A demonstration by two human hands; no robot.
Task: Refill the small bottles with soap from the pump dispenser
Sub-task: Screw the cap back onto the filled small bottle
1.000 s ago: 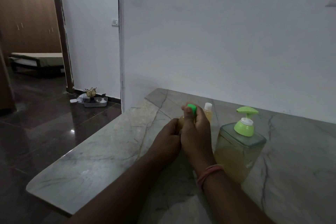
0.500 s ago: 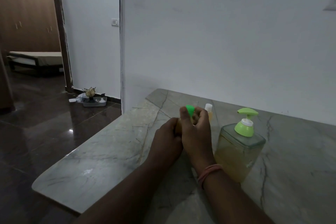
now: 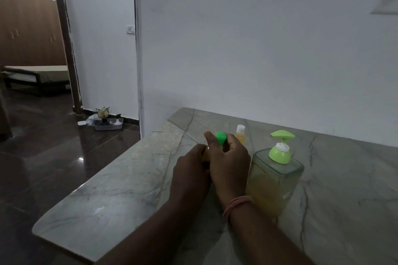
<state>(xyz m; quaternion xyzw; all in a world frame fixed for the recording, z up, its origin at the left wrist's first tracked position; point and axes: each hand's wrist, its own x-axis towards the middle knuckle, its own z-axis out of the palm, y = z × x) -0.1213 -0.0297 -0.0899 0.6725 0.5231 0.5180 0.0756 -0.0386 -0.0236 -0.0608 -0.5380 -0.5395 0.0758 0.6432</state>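
While the head view looks down over a grey veined marble desk [image 3: 120,189] set against a white wall [image 3: 258,49], both hands meet near the middle of the desk, a little toward its far edge. The left hand [image 3: 189,174] is curled round the body of a small bottle [image 3: 205,155], of which only a sliver of amber shows between the two hands. The right hand [image 3: 228,163] sits just above it, its thumb and fingers [image 3: 210,137] clamped on the bottle's bright green cap [image 3: 221,138], which sticks up between them. A pink band [image 3: 235,204] circles the right wrist.

Just beyond the right hand, closer to the wall, a second small bottle [image 3: 240,134] with a white cap stands upright, holding amber liquid. To the right of the hands, just beside the right wrist, stands the pump dispenser [image 3: 271,180], a clear square-shouldered bottle more than half full of amber soap, with a light green pump head [image 3: 281,144] pointing its spout away toward the wall.

Past the desk's left edge, a dark glossy floor [image 3: 43,157] runs to a doorway; a small tray [image 3: 108,123] with odds and ends sits on it by the wall, and a low bed [image 3: 36,75] shows in the room beyond.
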